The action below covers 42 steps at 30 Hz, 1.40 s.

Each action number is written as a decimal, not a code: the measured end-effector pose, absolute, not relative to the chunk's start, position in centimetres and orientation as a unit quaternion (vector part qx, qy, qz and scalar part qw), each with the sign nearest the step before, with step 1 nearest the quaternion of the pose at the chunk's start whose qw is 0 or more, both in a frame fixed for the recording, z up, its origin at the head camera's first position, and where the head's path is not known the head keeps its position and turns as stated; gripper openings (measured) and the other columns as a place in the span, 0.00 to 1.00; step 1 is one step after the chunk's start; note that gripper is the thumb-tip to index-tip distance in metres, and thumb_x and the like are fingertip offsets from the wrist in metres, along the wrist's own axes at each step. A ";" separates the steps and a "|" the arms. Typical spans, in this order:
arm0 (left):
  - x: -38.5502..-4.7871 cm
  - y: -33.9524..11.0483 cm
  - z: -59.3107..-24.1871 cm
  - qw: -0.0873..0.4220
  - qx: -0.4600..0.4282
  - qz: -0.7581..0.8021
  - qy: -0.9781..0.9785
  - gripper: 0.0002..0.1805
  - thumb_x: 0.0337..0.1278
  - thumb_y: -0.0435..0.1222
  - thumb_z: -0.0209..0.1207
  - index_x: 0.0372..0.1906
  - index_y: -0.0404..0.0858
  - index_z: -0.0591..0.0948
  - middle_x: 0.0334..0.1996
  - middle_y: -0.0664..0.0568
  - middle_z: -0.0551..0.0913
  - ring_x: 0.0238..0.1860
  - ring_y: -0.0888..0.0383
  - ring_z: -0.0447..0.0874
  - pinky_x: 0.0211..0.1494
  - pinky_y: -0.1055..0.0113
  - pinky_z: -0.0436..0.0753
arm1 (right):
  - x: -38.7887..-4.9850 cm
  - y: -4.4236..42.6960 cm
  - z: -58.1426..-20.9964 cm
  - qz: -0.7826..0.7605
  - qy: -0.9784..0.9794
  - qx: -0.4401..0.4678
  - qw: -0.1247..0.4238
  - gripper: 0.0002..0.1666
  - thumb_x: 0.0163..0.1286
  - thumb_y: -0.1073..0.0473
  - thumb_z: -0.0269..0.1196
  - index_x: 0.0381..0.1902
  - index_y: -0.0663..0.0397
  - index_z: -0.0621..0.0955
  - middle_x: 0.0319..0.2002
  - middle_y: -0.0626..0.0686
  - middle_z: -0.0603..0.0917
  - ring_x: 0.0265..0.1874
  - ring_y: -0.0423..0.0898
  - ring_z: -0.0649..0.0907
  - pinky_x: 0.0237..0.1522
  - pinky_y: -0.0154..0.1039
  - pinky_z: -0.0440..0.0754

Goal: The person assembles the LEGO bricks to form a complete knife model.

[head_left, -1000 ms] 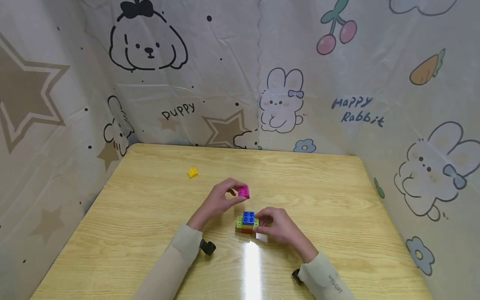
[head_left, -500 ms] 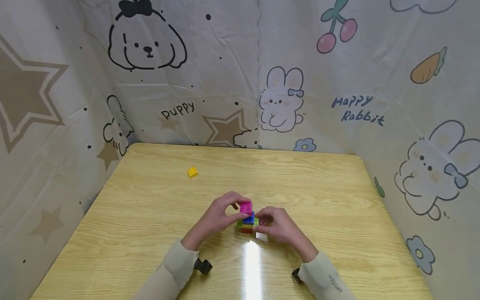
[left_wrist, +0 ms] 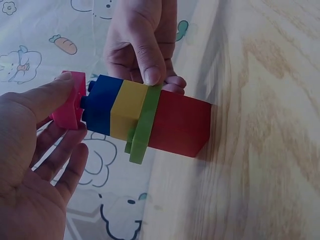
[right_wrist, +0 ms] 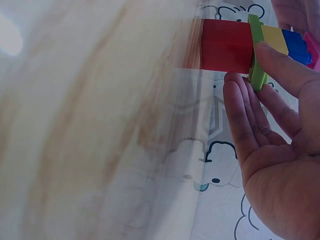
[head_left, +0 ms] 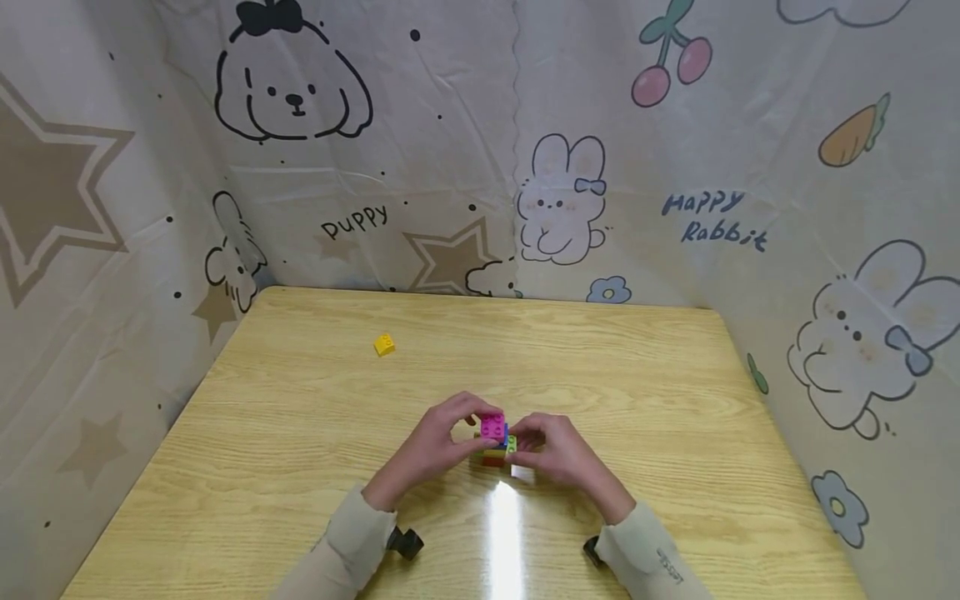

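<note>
Between thumb and fingers my left hand point(head_left: 431, 450) point(left_wrist: 30, 150) pinches a pink brick point(head_left: 492, 427) point(left_wrist: 75, 102), held at the top of a stack and slightly tilted against the studs of the blue brick point(left_wrist: 102, 105) point(right_wrist: 296, 46). Below the blue one come a yellow brick point(left_wrist: 127, 111) point(right_wrist: 274, 39), a wider thin green piece point(left_wrist: 145, 125) point(right_wrist: 257, 55) and a red block point(left_wrist: 180, 122) point(right_wrist: 227, 46) standing on the table. My right hand point(head_left: 562, 454) point(right_wrist: 280, 150) grips the green piece's right end with thumb and fingers.
A yellow brick point(head_left: 384, 344) lies alone toward the back left of the wooden table point(head_left: 315, 400). A patterned curtain point(head_left: 450, 100) rises behind the table and along both sides.
My left hand has moved down and toward me with the pink brick, from behind the stack to the blue brick's top. The right hand stays at the stack.
</note>
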State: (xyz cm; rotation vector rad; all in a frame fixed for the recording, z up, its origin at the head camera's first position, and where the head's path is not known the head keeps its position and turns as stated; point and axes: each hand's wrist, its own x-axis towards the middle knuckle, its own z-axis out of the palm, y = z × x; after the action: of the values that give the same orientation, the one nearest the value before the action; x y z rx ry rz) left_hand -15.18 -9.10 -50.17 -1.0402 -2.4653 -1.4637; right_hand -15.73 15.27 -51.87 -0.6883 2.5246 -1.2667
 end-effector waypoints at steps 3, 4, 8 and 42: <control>-15.1 -9.0 -50.1 0.046 -0.341 -0.478 -0.808 0.18 0.62 0.37 0.71 0.56 0.44 0.85 0.48 0.56 0.86 0.48 0.61 0.83 0.51 0.56 0.88 | -15.8 15.3 -51.9 -0.434 0.861 -0.236 0.118 0.17 0.62 0.59 0.77 0.48 0.56 0.88 0.38 0.47 0.88 0.35 0.37 0.85 0.42 0.31 0.87; -15.1 -9.0 -50.2 0.046 -0.341 -0.478 -0.808 0.18 0.62 0.38 0.71 0.56 0.44 0.85 0.48 0.56 0.86 0.48 0.61 0.83 0.51 0.56 0.88 | -15.8 15.3 -51.9 -0.433 0.862 -0.236 0.118 0.17 0.62 0.59 0.77 0.48 0.55 0.88 0.38 0.47 0.88 0.35 0.37 0.85 0.42 0.31 0.86; -15.1 -8.9 -50.2 0.043 -0.337 -0.477 -0.811 0.18 0.63 0.38 0.71 0.56 0.45 0.85 0.49 0.57 0.85 0.49 0.62 0.83 0.52 0.55 0.88 | -15.8 15.3 -51.9 -0.432 0.863 -0.236 0.116 0.16 0.62 0.59 0.77 0.48 0.55 0.88 0.38 0.47 0.88 0.36 0.39 0.86 0.43 0.31 0.86; -15.0 -8.3 -50.5 0.029 -0.332 -0.471 -0.817 0.17 0.65 0.39 0.70 0.57 0.44 0.84 0.49 0.56 0.85 0.49 0.61 0.83 0.54 0.59 0.87 | -15.7 15.4 -52.1 -0.427 0.866 -0.235 0.113 0.15 0.62 0.57 0.77 0.46 0.53 0.88 0.38 0.46 0.88 0.36 0.39 0.85 0.42 0.31 0.86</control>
State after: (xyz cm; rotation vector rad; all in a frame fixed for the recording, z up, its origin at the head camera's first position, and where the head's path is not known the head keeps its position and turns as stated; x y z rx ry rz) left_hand -15.03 -8.33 -50.51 -1.0245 -2.5188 -1.4536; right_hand -15.72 15.36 -52.05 -0.6891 2.5394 -1.2538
